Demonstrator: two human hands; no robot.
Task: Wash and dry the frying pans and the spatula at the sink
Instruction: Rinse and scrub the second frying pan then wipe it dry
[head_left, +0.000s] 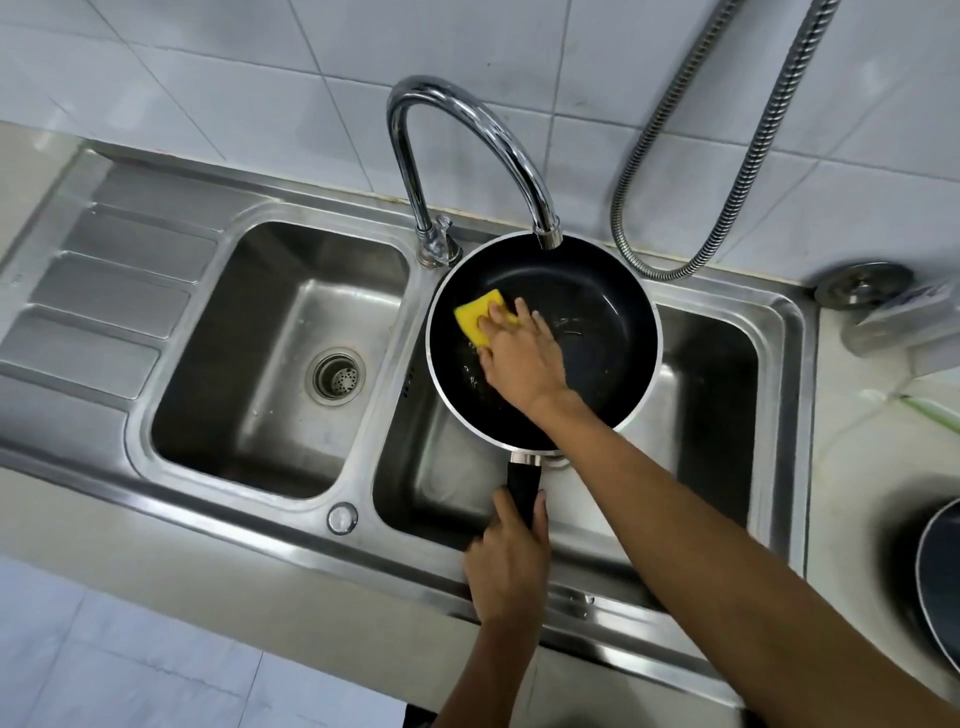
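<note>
Left hand (511, 561): fingers wrapped round the handle (523, 488) of the frying pan (597, 322), held over the right basin (701, 364) under the tap (467, 119). Right hand (519, 358): fingers and thumb grip a yellow sponge (480, 317) against the pan's floor. A second pan (940, 577) sits far right.

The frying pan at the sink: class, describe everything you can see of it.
The frying pan is round, with a dark non-stick inside, a bright metal rim and a straight black handle. It is held roughly level over the right basin, under the tap spout. The left hand grips the handle; the right hand holds a yellow sponge against its wet floor.
</note>
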